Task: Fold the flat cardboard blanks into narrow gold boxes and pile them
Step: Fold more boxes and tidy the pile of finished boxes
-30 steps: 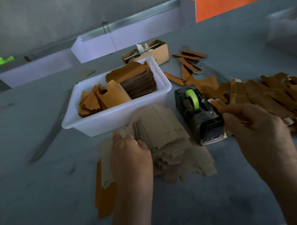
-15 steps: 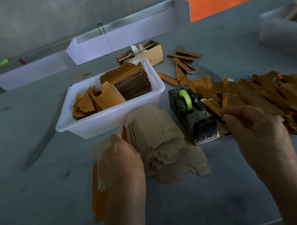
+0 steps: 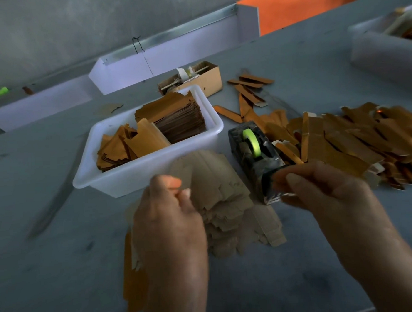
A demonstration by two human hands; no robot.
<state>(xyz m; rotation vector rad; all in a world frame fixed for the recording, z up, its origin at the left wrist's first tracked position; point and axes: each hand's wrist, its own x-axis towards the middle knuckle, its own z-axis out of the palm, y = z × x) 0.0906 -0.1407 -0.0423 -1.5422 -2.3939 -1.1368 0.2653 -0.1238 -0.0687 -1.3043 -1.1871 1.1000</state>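
Partly done: folded gold boxes heaped right of tape dispenser; blanks remain left; left hand pinches one blank, right hand's grip unclear.

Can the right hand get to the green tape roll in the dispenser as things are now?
Probably yes. The right hand hovers at the near end of the tape dispenser, and the green tape roll sits exposed on top, with nothing covering it. Whether the fingers hold something is blurred.

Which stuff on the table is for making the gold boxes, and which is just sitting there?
For the job: stack of flat blanks, left hand, right hand, pile of gold boxes, white tub of gold blanks.

Just lying about: tape dispenser, small cardboard box, far tub.
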